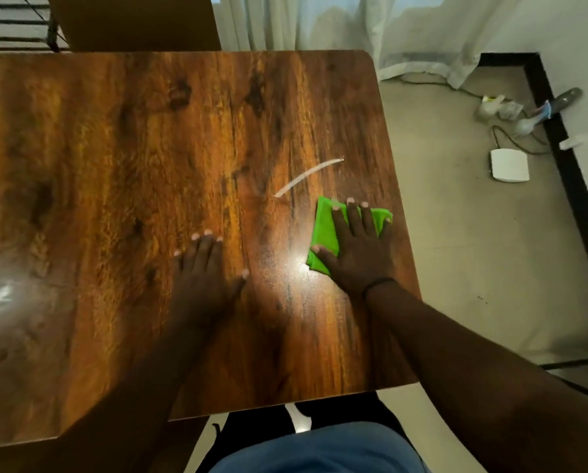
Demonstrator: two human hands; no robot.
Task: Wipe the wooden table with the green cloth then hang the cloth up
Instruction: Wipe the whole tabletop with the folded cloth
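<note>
The wooden table (pixel 121 158) fills most of the view, glossy and dark-grained. A folded green cloth (pixel 324 230) lies flat near the table's right edge. My right hand (pixel 357 250) presses down on the cloth with its fingers spread, covering most of it. My left hand (pixel 207 271) rests flat on the bare wood to the left of the cloth, fingers apart, holding nothing. A thin white streak (pixel 308 177) shows on the wood just beyond the cloth.
A brown chair back (pixel 135 22) stands at the table's far side. Right of the table is floor with a white box (pixel 509 165), cables and small clutter (pixel 500 107) near a black-edged wall. White curtains (pixel 354 29) hang behind.
</note>
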